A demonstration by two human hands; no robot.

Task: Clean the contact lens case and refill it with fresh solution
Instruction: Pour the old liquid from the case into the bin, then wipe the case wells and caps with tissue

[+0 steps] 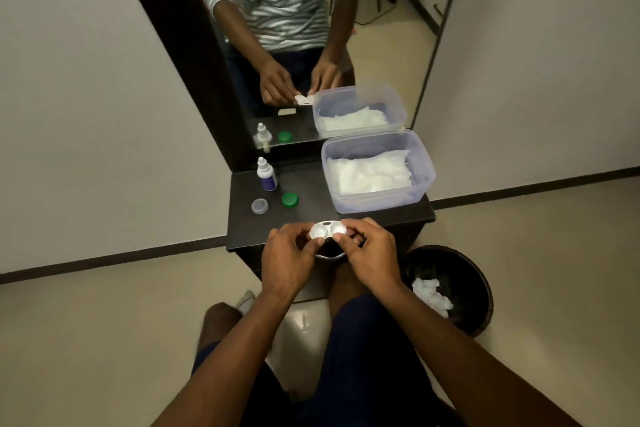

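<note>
Black shelf [311, 215]: 2 caps [290, 200], 1 case [328, 231].

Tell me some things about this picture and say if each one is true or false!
1. Both hands hold the white contact lens case. True: the left hand and right hand each pinch one end.
2. The green cap is screwed onto the case. False: it lies on the black table, next to a clear cap.
3. The solution bottle stands upright at the back of the table. True.
4. The clear plastic tub is full of water. False: it holds white tissues.
5. The black bin on the floor has crumpled white tissue in it. True.
</note>
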